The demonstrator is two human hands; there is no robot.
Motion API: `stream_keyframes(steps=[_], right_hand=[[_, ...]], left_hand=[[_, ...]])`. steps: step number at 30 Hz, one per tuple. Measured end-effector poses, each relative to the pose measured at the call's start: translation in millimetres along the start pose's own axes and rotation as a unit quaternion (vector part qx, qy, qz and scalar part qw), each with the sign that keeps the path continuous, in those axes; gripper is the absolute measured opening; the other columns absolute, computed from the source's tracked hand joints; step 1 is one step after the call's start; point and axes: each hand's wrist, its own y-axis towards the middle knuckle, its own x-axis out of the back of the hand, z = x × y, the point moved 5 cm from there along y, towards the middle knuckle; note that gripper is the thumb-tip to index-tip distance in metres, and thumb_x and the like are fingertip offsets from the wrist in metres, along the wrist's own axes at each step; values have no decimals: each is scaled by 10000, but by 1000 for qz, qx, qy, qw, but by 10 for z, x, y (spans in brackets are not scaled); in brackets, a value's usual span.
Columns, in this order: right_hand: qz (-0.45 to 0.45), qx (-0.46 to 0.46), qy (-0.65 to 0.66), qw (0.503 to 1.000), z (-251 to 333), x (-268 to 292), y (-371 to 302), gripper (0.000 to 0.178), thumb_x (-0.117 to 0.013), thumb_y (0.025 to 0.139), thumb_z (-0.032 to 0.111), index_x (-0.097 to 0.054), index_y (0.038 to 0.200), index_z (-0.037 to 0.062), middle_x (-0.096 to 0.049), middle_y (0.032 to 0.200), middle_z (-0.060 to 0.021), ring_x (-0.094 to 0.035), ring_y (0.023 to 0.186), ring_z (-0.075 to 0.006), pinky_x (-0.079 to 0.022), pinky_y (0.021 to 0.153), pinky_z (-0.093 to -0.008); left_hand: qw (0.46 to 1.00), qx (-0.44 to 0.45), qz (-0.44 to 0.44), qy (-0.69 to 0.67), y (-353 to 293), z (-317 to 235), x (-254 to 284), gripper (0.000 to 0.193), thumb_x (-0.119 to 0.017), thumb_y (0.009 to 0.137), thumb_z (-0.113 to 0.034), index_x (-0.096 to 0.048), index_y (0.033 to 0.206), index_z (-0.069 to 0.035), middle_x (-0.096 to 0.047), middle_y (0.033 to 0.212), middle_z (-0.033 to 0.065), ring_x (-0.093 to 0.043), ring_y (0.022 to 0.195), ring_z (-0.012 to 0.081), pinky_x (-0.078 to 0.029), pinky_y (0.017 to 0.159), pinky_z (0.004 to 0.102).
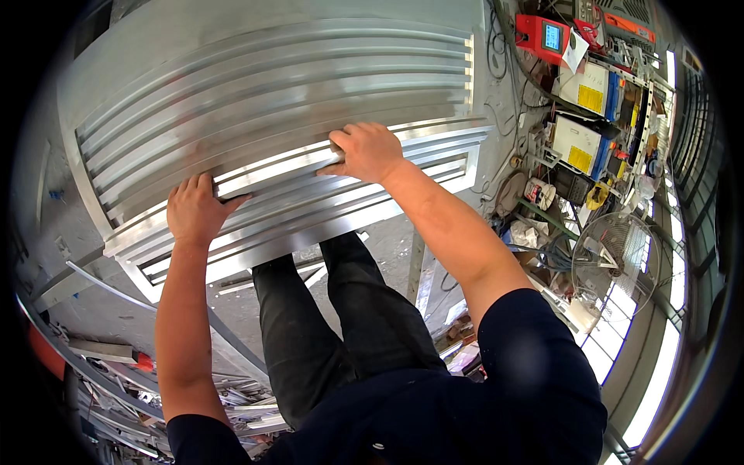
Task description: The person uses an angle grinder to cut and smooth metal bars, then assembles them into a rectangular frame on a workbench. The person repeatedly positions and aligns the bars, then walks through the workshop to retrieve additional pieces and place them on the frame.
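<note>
A large silver louvred metal panel [271, 101] with long parallel slats lies in front of me. Along its near side runs a shiny frame rail [271, 165]. A second louvred panel [310, 232] shows below that rail, nearer my legs. My left hand [195, 211] grips the rail toward its left part, fingers curled over the top and thumb stretched along the near side. Right of the middle, my right hand [366, 153] is closed around the same rail, fingers over it and thumb on the near face. Both palms hide the metal under them.
At the right stand a red machine with a screen [542, 37], white boxes with yellow labels [583, 87] and a caged fan [616, 256]. Cables hang beside the bench. Metal offcuts [248, 407] lie on the floor at lower left. A plain metal sheet [256, 19] lies at the back.
</note>
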Motion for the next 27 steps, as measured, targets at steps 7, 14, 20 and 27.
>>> stream_keyframes(steps=[7,14,20,27], right_hand=[[2,2,10,1000,-30,-177,-45,634,-660,694,717,-619,854,105,-628,829,-76,-629,866,-279,-503,783,-386],[27,0,9,1000,-60,-217,-6,682,-633,709,736,-634,954,99,-648,862,-83,-638,905,-280,-509,806,-394],[43,-4,10,999,0,-205,44,686,-634,716,729,-646,990,100,-658,879,-94,-646,900,-286,-515,788,-396],[23,4,12,1000,-17,-187,37,605,-675,717,678,-637,909,106,-647,846,-63,-643,857,-273,-514,742,-402]], left_hand=[[1000,-5,8,8,-16,-14,-109,579,-813,616,-568,-600,778,-55,-656,803,111,-645,797,306,-504,754,404],[1000,-16,16,15,23,-20,-136,589,-795,637,-585,-594,783,-50,-664,792,123,-656,783,314,-517,732,401],[999,-14,48,17,38,-2,-117,612,-773,657,-608,-616,811,-36,-678,804,134,-670,803,315,-523,753,402],[997,-26,63,35,17,20,-193,682,-695,687,-702,-641,788,-30,-681,811,110,-681,834,269,-528,774,375]])
